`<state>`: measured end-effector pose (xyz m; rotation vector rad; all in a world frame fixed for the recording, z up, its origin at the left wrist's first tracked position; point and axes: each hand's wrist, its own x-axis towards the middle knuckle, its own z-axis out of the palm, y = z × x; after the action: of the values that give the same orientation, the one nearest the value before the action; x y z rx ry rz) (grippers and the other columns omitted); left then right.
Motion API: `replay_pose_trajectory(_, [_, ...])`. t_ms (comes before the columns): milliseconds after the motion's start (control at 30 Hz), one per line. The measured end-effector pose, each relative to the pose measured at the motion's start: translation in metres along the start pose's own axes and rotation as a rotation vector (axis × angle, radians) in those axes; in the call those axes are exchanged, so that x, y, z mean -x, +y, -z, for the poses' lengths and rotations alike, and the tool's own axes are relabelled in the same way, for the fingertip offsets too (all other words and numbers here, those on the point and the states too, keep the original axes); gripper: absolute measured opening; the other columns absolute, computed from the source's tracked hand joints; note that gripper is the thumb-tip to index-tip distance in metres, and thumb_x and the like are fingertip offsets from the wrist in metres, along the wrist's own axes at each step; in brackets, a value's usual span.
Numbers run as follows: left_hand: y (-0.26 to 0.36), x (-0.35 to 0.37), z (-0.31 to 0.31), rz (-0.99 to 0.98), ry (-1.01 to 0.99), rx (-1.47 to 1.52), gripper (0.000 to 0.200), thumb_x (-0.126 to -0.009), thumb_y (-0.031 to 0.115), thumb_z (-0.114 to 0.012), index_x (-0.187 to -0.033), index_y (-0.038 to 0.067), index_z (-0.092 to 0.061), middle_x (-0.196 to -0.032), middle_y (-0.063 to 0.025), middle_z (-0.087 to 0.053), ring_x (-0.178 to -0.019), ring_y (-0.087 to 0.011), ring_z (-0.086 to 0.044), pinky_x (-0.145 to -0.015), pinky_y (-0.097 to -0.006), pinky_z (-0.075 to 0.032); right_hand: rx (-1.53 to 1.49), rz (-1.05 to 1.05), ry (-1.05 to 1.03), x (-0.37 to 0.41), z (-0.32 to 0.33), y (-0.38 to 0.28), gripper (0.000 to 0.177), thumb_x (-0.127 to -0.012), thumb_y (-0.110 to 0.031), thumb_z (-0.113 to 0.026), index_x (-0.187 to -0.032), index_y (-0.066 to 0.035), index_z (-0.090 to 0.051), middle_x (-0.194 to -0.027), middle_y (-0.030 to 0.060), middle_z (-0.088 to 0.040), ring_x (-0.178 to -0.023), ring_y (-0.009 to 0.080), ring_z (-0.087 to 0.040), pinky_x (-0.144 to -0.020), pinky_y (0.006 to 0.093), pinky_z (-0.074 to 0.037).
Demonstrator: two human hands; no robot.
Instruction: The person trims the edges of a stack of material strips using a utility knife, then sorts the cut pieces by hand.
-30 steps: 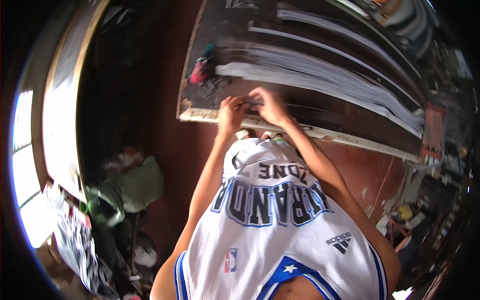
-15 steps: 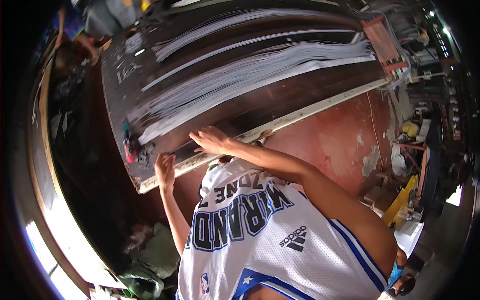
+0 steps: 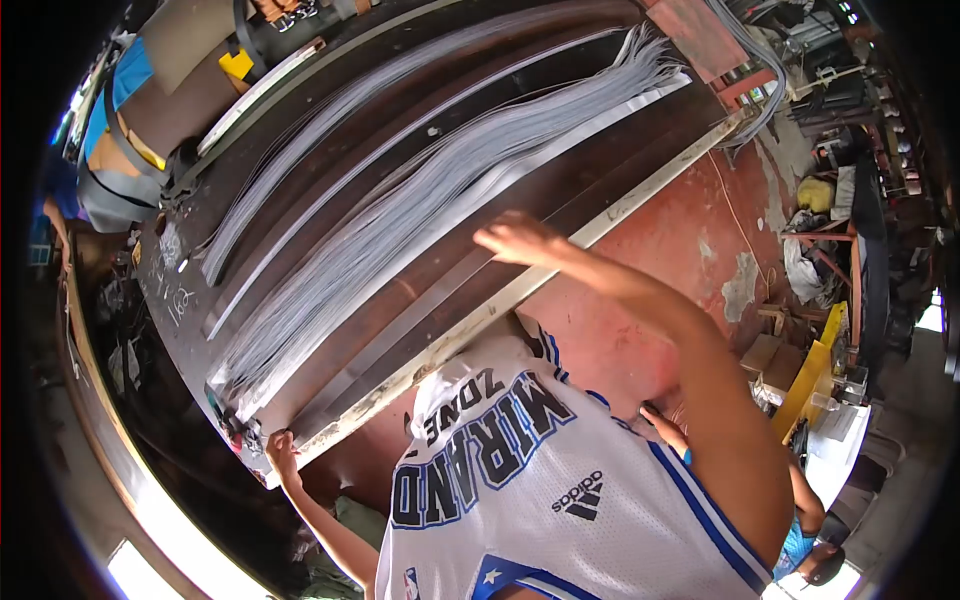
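Note:
My left hand (image 3: pixel 283 455) is at the table's near left corner, its fingers closed in a pinch at the left end of a long, flat dark strip (image 3: pixel 400 335). The strip lies along the table's near edge. My right hand (image 3: pixel 517 240) is over the near side of the table, close to the strip's other end, and motion blurs its fingers. Beyond the strip, a thick bundle of thin grey-white strands (image 3: pixel 430 185) stretches lengthwise across the dark tabletop (image 3: pixel 640 140). A pale flat band (image 3: pixel 560 155) runs along its near side.
Further back lie a narrow strand bundle (image 3: pixel 400 118) and a curved one (image 3: pixel 330 140). A reddish wooden frame (image 3: pixel 695 40) stands at the table's right end. Below the pale table edge (image 3: pixel 620 212) is a red floor (image 3: pixel 660 270). Another person (image 3: pixel 800 530) is at the lower right.
My hands have moved apart: the left down and left to the table corner, the right up and right. More of the dark strip shows between them. The view has turned and shifted.

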<state>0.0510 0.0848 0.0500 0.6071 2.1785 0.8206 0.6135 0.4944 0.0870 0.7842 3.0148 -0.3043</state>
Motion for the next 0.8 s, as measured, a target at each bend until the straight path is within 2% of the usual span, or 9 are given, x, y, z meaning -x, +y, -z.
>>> replay_pose_trajectory(67, [-0.009,-0.004,0.014,0.049,0.028,-0.037,0.016,-0.091,0.018,-0.068,-0.097,0.004,-0.064,-0.069,-0.0011,-0.056,-0.056,-0.0084,-0.051,-0.046,-0.0250,-0.047,-0.002,-0.074,-0.069,0.030,0.023,0.046,0.043,-0.071,-0.023,-0.081,-0.104,-0.009,-0.058,-0.092,0.0115,-0.068,-0.092,0.0307,-0.066,-0.084,0.0437,-0.052])
replay_pose_trajectory(100, [-0.019,-0.006,0.024,0.059,0.041,-0.066,0.017,-0.090,0.019,-0.068,-0.098,0.004,-0.064,-0.070,-0.0015,-0.056,-0.056,-0.0088,-0.052,-0.047,-0.0253,-0.047,0.037,-0.064,0.042,0.046,0.022,0.070,0.035,-0.072,-0.021,-0.080,-0.097,-0.010,-0.058,-0.090,0.0122,-0.067,-0.088,0.0315,-0.067,-0.076,0.0436,-0.052])
replay_pose_trajectory(267, [-0.059,-0.008,0.038,0.147,0.108,-0.124,0.019,-0.090,0.018,-0.068,-0.100,0.003,-0.063,-0.076,-0.0031,-0.060,-0.057,-0.0097,-0.053,-0.048,-0.0264,-0.048,0.221,-0.231,0.054,0.129,0.064,0.183,0.042,-0.070,-0.007,-0.079,-0.107,-0.007,-0.060,-0.103,0.0135,-0.067,-0.098,0.0350,-0.064,-0.085,0.0453,-0.051])
replay_pose_trajectory(367, [-0.111,-0.014,0.063,0.124,0.085,-0.138,0.012,-0.091,0.016,-0.068,-0.091,0.005,-0.062,-0.075,0.0000,-0.060,-0.056,-0.0089,-0.052,-0.043,-0.0265,-0.046,0.327,-0.312,0.064,0.156,0.089,0.208,0.044,-0.067,-0.002,-0.077,-0.107,-0.005,-0.060,-0.108,0.0146,-0.067,-0.103,0.0360,-0.063,-0.090,0.0442,-0.051])
replay_pose_trajectory(467, [-0.112,-0.016,0.070,0.138,0.139,-0.170,0.013,-0.091,0.018,-0.068,-0.090,0.006,-0.063,-0.076,-0.0001,-0.060,-0.059,-0.0100,-0.054,-0.043,-0.0269,-0.045,0.461,-0.309,0.160,0.186,0.132,0.256,0.033,-0.072,0.004,-0.068,-0.102,-0.005,-0.059,-0.093,0.0143,-0.063,-0.095,0.0364,-0.062,-0.079,0.0473,-0.048])
replay_pose_trajectory(600, [-0.148,-0.048,0.100,-0.025,0.241,-0.271,0.017,-0.090,0.021,-0.069,-0.095,0.005,-0.066,-0.077,-0.0012,-0.062,-0.064,-0.0115,-0.057,-0.043,-0.0276,-0.046,0.479,-0.455,0.077,0.216,0.233,0.250,0.040,-0.076,0.009,-0.056,-0.115,-0.002,-0.058,-0.106,0.0155,-0.065,-0.105,0.0384,-0.059,-0.088,0.0467,-0.046])
replay_pose_trajectory(667, [-0.059,-0.030,0.106,-0.069,0.249,-0.223,0.032,-0.089,0.028,-0.071,-0.104,0.000,-0.066,-0.085,-0.0070,-0.065,-0.083,-0.0172,-0.063,-0.073,-0.0365,-0.050,0.617,-0.430,0.140,0.239,0.262,0.291,0.046,-0.078,0.009,-0.052,-0.123,0.001,-0.056,-0.111,0.0178,-0.064,-0.112,0.0364,-0.058,-0.096,0.0450,-0.043])
replay_pose_trajectory(733, [-0.018,-0.046,0.122,0.125,0.170,-0.186,0.031,-0.086,0.026,-0.075,-0.110,0.006,-0.069,-0.086,-0.0096,-0.064,-0.081,-0.0219,-0.064,-0.072,-0.0371,-0.052,0.614,-0.481,0.114,0.250,0.306,0.320,0.053,-0.080,0.005,-0.054,-0.133,0.000,-0.051,-0.124,0.0197,-0.059,-0.124,0.0370,-0.051,-0.104,0.0455,-0.038])
replay_pose_trajectory(800, [-0.026,-0.063,0.144,-0.281,0.316,-0.556,0.024,-0.089,0.022,-0.072,-0.108,0.007,-0.071,-0.092,-0.0090,-0.067,-0.091,-0.0240,-0.063,-0.084,-0.0393,-0.051,0.666,-0.452,0.217,0.250,0.342,0.302,0.051,-0.084,0.002,-0.054,-0.134,0.001,-0.049,-0.129,0.0198,-0.057,-0.126,0.0374,-0.050,-0.106,0.0441,-0.038])
